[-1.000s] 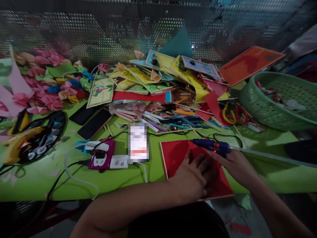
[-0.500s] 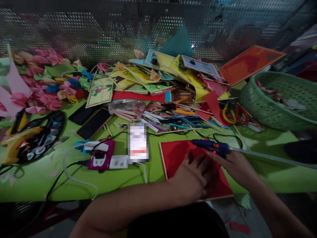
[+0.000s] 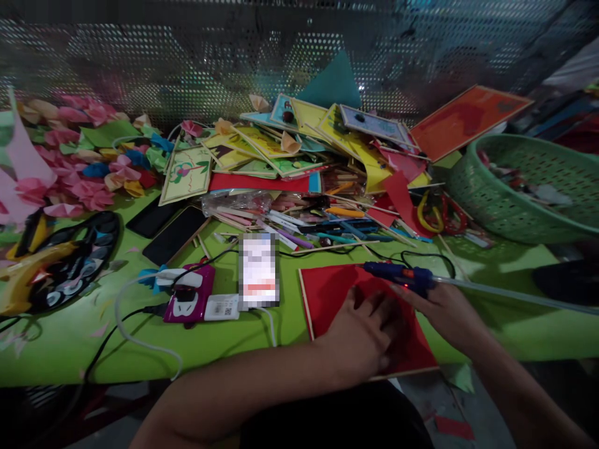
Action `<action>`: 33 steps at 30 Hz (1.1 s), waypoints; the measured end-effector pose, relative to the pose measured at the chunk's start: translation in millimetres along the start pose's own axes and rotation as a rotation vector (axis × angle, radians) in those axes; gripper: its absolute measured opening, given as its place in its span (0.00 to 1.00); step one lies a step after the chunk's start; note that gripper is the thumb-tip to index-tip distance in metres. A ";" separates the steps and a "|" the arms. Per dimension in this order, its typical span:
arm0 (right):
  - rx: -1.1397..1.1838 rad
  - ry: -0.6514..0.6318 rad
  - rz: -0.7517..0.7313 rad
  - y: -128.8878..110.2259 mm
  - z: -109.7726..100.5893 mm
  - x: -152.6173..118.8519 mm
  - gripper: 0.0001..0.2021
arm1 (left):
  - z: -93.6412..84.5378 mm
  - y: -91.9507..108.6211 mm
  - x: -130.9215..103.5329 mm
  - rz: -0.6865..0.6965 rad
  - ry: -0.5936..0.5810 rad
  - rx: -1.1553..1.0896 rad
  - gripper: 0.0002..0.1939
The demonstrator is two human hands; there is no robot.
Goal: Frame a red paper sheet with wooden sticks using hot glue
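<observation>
On the table's front edge lies a red card (image 3: 325, 290) with thin wooden strips along its left and near edges. My left hand (image 3: 360, 333) rests on it, fingers stretched out over the red surface. A blue hot glue gun (image 3: 400, 275) is in my right hand (image 3: 444, 312), its nozzle pointing left over the card's far edge. A small red light glows on the gun. From its back a long clear glue stick (image 3: 510, 292) sticks out to the right. My right hand's fingers are partly hidden behind the gun.
A purple power strip (image 3: 206, 293) with cords and a lit phone (image 3: 258, 268) sit left of the card. Behind are pens (image 3: 285, 221), framed paper pictures (image 3: 185, 174) and scissors (image 3: 430, 212). A green basket (image 3: 505, 206) stands right; paper flowers (image 3: 93, 168) pile up left.
The view has shifted very slightly. Both hands, the glue gun and the red card keep practically the same places.
</observation>
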State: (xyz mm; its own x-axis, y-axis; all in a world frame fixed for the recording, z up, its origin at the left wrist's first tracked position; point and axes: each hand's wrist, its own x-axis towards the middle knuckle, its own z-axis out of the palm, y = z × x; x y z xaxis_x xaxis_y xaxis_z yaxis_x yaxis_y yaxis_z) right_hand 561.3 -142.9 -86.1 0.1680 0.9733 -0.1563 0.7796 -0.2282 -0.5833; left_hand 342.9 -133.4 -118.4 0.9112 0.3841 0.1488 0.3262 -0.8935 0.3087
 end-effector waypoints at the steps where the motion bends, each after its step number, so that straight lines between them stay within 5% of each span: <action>1: 0.002 0.005 0.000 1.1 -1.1 -0.4 0.26 | -0.3 0.1 -0.3 0.001 -0.005 0.003 0.25; 10: 0.228 0.000 0.027 7.7 -4.5 -4.4 0.19 | 7.3 -0.1 -0.9 0.002 0.066 0.030 0.26; 33: 0.214 0.010 0.039 -1.7 0.8 -4.1 0.23 | -0.3 -0.9 -1.5 -0.003 0.063 -0.037 0.25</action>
State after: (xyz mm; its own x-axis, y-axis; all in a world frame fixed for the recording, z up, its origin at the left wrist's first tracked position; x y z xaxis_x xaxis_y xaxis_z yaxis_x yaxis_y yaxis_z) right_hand 558.8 -146.5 -85.0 0.2025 0.9636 -0.1744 0.6269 -0.2644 -0.7329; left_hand 341.1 -133.1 -118.6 0.8920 0.4022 0.2065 0.3187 -0.8833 0.3438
